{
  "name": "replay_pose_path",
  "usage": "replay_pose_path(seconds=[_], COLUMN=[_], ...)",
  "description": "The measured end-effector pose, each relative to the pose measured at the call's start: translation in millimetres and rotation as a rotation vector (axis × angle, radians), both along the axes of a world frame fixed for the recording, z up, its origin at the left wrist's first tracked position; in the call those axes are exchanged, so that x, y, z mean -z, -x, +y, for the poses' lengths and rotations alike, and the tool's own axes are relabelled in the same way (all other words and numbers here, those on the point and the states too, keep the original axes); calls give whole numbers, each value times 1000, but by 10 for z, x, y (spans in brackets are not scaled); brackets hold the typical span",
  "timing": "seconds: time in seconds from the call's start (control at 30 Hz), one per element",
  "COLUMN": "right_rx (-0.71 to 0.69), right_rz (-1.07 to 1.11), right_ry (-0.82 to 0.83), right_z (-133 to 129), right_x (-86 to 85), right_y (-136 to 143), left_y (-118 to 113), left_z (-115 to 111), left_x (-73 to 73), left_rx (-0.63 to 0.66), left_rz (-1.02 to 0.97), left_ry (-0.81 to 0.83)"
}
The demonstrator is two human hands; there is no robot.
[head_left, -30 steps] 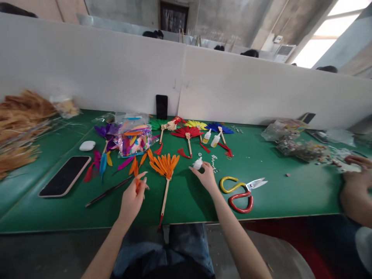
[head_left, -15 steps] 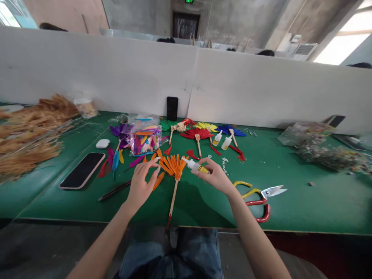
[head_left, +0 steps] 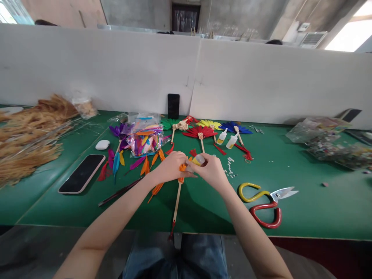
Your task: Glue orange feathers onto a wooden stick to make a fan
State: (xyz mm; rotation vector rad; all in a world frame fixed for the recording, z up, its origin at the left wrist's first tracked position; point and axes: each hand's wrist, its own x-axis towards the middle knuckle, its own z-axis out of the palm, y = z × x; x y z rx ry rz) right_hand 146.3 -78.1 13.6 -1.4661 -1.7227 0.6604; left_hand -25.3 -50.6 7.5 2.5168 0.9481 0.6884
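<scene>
My right hand (head_left: 211,169) is closed round a small glue bottle (head_left: 198,159) with a yellow label, tilted over the orange feather fan. My left hand (head_left: 173,167) lies across the orange feathers (head_left: 182,167) and hides most of them; its fingertips meet the bottle's nozzle end, and what they grip cannot be made out. Below the hands the fan's wooden stick (head_left: 177,201) points toward the table's front edge, with a red tassel (head_left: 172,230) at its end. Loose orange feathers (head_left: 157,190) lie left of the stick.
Scissors (head_left: 273,195) lie at right, near small white beads (head_left: 230,167). Finished fans (head_left: 200,132) and two glue bottles (head_left: 231,141) are behind. A phone (head_left: 82,173), a feather bag (head_left: 147,139) and dark tweezers (head_left: 120,191) are at left.
My left hand has moved right onto the orange feathers, and its fingers have come together by the bottle. The bottle in my right hand has turned and covers part of the fan. The view has shifted slightly.
</scene>
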Motion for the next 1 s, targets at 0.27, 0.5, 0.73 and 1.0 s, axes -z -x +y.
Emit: replay_pose_path(seconds=[0.27,0.5,0.73,1.0], right_rx=[-57,-91,-151,-224], right_rz=[135,65,106,101], right_ry=[-6,-72,-83,-134], right_z=[47,27,11,23], right_x=[178,348,442,464], right_y=[132,121,145,150], left_y=[97,289,115,76], left_z=[-9,19,-97,-101], left_x=[84,72,91,147], left_rx=[-127,-115,-4,-14], left_rz=[-123,-83,-190,-253], left_ry=[185,362,481,388])
